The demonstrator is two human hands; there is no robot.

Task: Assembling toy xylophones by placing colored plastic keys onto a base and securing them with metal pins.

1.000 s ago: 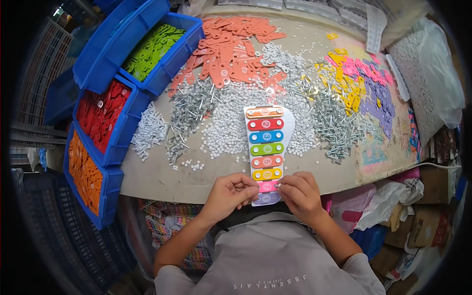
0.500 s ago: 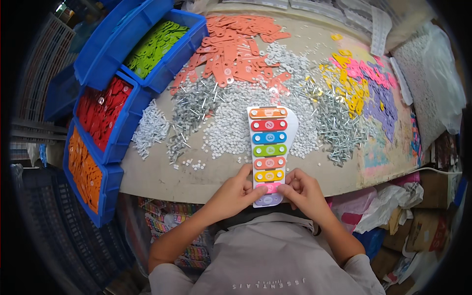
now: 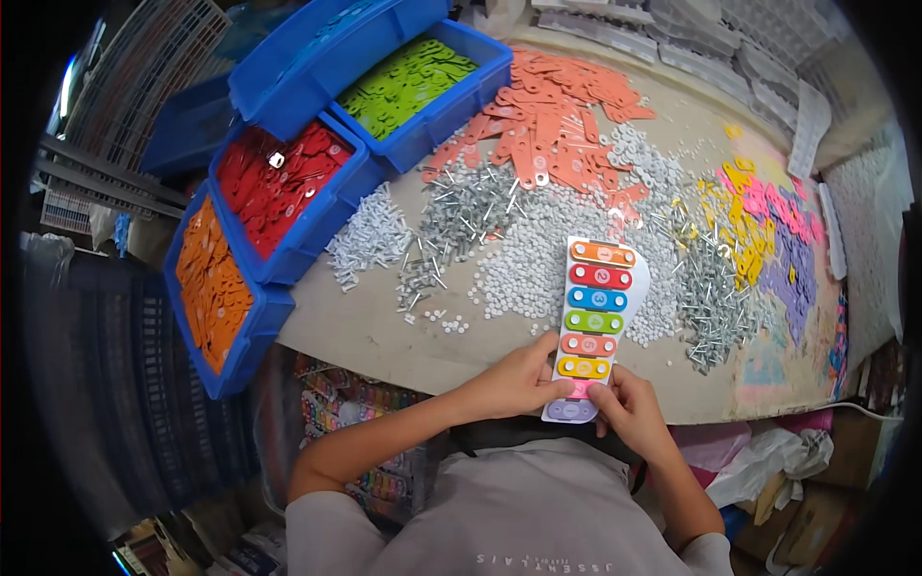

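A toy xylophone (image 3: pixel 597 300) with a white base and several coloured bars is held between my hands at the table's near edge. My left hand (image 3: pixel 526 380) pinches its left side low down, thumb on the pink bar. From the right, my right hand (image 3: pixel 629 407) grips the same end, its thumb by the pink bar and its other fingers partly hidden beneath. The lilac bar (image 3: pixel 572 411) lies nearest me, below my thumbs. Beyond the xylophone spreads a heap of small white round pieces (image 3: pixel 538 252), with metal pins (image 3: pixel 715 322) to its right.
Blue bins at the left hold green (image 3: pixel 408 88), red (image 3: pixel 279 187) and orange bars (image 3: pixel 211 288). Salmon bars (image 3: pixel 557 110) are piled at the back. Yellow (image 3: pixel 754 230), pink (image 3: pixel 768 206) and purple pieces (image 3: pixel 795 278) lie at the right. White screws (image 3: pixel 370 235) sit beside the bins.
The view has swung, so the table and bins appear farther right. Both hands keep hold of the xylophone, which now leans slightly to the right in the picture.
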